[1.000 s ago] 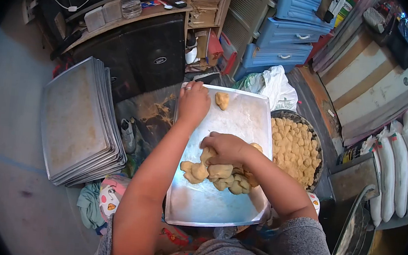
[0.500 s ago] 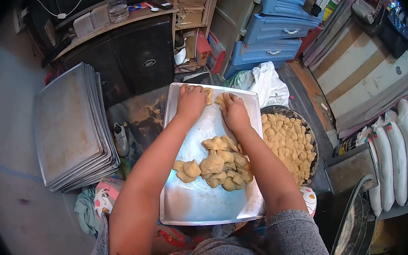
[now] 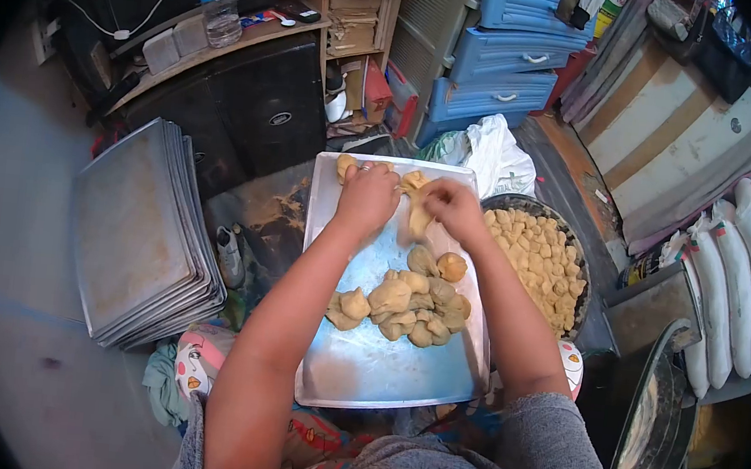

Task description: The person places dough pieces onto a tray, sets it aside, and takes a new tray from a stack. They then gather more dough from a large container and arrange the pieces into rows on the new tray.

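Note:
A shallow metal tray (image 3: 336, 366) lies in front of me, with a heap of tan dough pieces (image 3: 396, 300) on its middle. Near its far edge, my left hand (image 3: 370, 198) bends its fingers over dough; the fingertips are partly hidden. One dough lump (image 3: 344, 166) sits just left of that hand. Between my hands, a stretched strip of dough (image 3: 418, 216) hangs down, slightly blurred, and my right hand (image 3: 455, 208) pinches it. Close to the tray's right side lie a smooth round dough ball (image 3: 452, 267) and a darker piece beside it.
Right of the tray stands a round dark pan (image 3: 580, 295) full of small dough pieces. A stack of metal trays (image 3: 136, 230) leans at left. Beyond are a white plastic bag (image 3: 497, 160) and blue drawers (image 3: 497, 101). Long white filled bags (image 3: 731, 296) stand at right.
My left hand has slid right, uncovering dough at the far left corner. My right hand has moved right and slightly nearer, pulling a dough strip. The round ball by the heap now shows.

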A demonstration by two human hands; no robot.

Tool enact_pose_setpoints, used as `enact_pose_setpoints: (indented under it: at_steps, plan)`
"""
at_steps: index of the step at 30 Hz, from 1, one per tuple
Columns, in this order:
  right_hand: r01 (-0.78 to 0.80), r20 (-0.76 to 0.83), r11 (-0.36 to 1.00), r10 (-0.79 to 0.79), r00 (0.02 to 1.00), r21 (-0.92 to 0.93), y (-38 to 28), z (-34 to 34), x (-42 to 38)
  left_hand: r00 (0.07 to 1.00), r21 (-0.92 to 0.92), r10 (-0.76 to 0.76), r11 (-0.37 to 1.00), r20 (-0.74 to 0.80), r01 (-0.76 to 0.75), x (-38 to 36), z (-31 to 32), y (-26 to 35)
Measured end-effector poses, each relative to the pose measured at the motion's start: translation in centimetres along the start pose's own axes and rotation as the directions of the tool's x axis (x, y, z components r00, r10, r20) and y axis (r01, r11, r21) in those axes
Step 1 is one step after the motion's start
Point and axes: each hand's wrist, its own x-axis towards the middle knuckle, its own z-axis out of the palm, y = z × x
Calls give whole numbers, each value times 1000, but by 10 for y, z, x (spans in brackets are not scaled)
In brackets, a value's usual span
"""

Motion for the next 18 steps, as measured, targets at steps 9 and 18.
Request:
enact_pose_setpoints:
  at_steps: [9,18]
  plan:
    - [-14,-238,894,-104,966,-448,43,5,22,965,90,221,974,-141,-210,17,60,5]
    - [19,-246,841,-180,952,-541,60,-2,21,993,347,116,931,27,-118,29,58,19]
